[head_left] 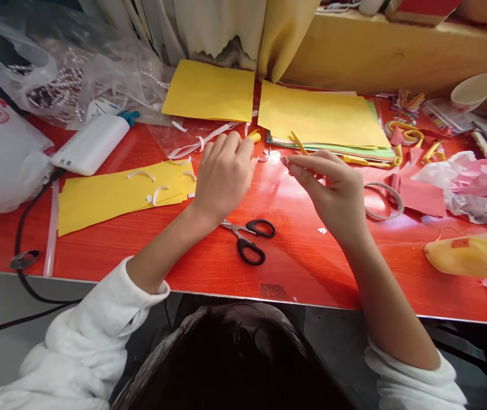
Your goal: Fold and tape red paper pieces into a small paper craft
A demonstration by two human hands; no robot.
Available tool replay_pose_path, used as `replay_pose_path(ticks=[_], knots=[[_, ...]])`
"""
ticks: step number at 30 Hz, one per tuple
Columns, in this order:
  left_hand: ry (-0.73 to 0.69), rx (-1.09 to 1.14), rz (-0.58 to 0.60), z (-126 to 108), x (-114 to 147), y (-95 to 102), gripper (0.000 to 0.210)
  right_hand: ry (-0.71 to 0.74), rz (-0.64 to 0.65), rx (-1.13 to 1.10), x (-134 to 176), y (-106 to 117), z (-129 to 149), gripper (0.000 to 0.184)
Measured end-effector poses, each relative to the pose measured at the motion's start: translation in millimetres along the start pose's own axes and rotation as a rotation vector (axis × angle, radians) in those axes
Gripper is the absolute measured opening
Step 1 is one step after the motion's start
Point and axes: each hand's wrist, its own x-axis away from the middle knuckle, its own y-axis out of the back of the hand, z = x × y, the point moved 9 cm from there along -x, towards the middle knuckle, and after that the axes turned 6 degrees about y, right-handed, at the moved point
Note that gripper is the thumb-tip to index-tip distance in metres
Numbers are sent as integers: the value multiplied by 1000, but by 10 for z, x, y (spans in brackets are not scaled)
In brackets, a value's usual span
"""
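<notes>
My left hand (226, 177) is closed, its fingers curled down over the table. A small rolled piece of yellow paper (254, 136) sticks out beside its knuckles. My right hand (332, 191) pinches a tiny reddish and pale bit (285, 162) between thumb and index finger; its kind is too small to make out. Behind those fingers a narrow yellow strip (298, 142) slants upward. White paper scraps (264, 155) lie between both hands. Nearer to me, scissors (249, 236) with black handles rest slightly open, their tips hidden under my left wrist.
Yellow sheets (209, 91) and a paper stack (324, 117) lie at the back. Cut yellow paper (110, 193) and a white power bank (91, 142) are left. A tape roll (383, 200), red paper (422, 196) and crumpled plastic (469, 182) sit right.
</notes>
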Motion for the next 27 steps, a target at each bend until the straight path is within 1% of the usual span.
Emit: replay_pose_path(ticks=[4, 7, 11, 14, 16, 18, 21, 24, 27], knots=[[8, -13, 12, 43, 19, -71, 17, 0, -38, 34, -3, 53, 3, 17], [-28, -5, 5, -2, 29, -76, 16, -15, -47, 29, 2, 56, -9, 16], [-52, 47, 11, -201, 25, 44, 23, -9, -112, 45, 30, 71, -30, 10], [-140, 84, 89, -416, 52, 76, 24, 7, -126, 68, 54, 48, -28, 15], [-190, 79, 123, -492, 81, 58, 25, 20, -105, 77, 60, 15, -2, 17], [-214, 67, 134, -501, 102, 26, 24, 29, -69, 67, 58, -23, 36, 15], [-211, 65, 126, -457, 108, 2, 22, 23, -31, -3, 45, -52, 83, 15], [-185, 75, 82, -404, 97, 34, 19, -20, -70, -76, 27, -4, 65, 19], [-130, 120, 14, -336, 83, 97, 17, -113, -103, -168, 16, 33, -29, 24]])
